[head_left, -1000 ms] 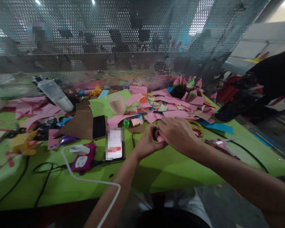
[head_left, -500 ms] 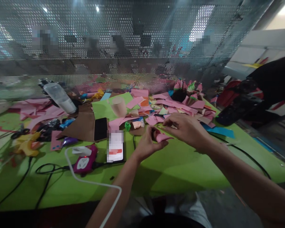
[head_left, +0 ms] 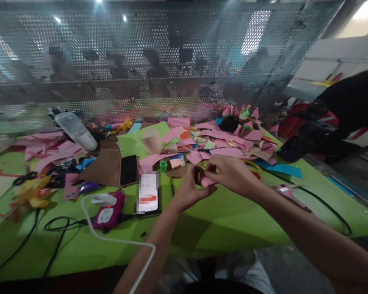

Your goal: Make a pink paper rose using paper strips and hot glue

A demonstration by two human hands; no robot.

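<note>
Between my two hands is a small curved piece of pink paper, held above the front of the green table. My left hand is closed around its left side, thumb beneath. From the right, my right hand pinches the upper edge of the same piece; its fingertips are partly hidden. Beyond the hands lie loose strips of pink paper. A small green folded piece sits left of my left hand.
A lit phone, a dark phone, and a magenta device with cables lie to the left. Further back are a paper cup and a clear bottle. A pink tool rests by my right forearm. Behind stands a perforated metal screen.
My right hand has moved left and down onto the pink paper piece. The pink tool and a yellow loop behind my right hand now show more clearly. The view has shifted slightly.
</note>
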